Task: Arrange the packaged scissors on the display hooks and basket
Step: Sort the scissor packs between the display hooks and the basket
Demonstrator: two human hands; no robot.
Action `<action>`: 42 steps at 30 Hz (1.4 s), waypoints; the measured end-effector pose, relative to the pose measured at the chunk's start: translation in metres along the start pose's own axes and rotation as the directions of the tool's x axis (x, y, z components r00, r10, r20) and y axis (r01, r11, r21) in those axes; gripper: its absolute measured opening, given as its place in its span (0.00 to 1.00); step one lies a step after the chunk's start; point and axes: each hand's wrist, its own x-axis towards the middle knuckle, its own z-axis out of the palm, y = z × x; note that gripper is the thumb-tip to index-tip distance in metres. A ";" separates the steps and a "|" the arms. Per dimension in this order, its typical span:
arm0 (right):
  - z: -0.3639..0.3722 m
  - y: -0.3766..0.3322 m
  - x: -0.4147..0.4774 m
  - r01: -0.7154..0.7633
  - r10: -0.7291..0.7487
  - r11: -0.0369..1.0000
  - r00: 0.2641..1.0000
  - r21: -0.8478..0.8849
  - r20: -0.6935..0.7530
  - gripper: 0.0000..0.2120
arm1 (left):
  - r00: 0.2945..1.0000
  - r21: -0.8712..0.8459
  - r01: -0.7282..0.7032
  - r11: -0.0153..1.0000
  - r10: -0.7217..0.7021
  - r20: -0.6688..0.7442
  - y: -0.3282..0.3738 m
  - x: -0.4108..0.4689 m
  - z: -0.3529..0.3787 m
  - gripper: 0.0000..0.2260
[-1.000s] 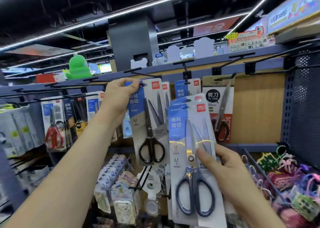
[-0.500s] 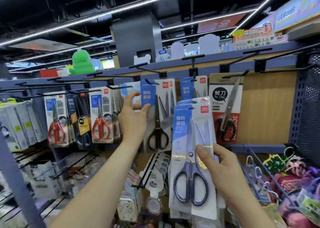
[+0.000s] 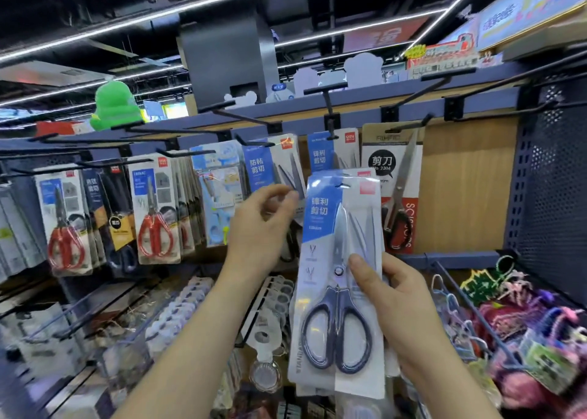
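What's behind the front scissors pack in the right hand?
Edges of further held packs show beside the front pack; a hanging blue-label pack shows above. Their count is covered.

The card pack of blue-handled scissors, gripped by the right hand, stands before the hung packs. The left hand lies left of it, before the card pack of black-handled scissors. The dark wire basket lies lower right.

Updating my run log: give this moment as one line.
left hand near hung pack | right hand holds blue-handled scissors pack | not hung
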 end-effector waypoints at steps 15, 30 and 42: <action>-0.020 0.006 -0.019 -0.099 0.090 0.995 0.965 0.025 0.244 0.19 | 0.946 -0.486 0.174 0.857 -0.282 -0.160 0.007 -0.009 0.018 0.08; -0.039 0.006 -0.032 -0.084 0.144 0.967 0.959 -0.241 0.244 0.16 | 0.996 -0.440 -0.084 0.894 0.070 -0.048 0.066 -0.001 -0.001 0.04; -0.037 -0.001 -0.029 -0.032 0.054 0.994 0.973 -0.102 0.222 0.15 | 0.994 -0.437 0.087 0.895 -0.052 0.092 0.080 0.033 0.023 0.05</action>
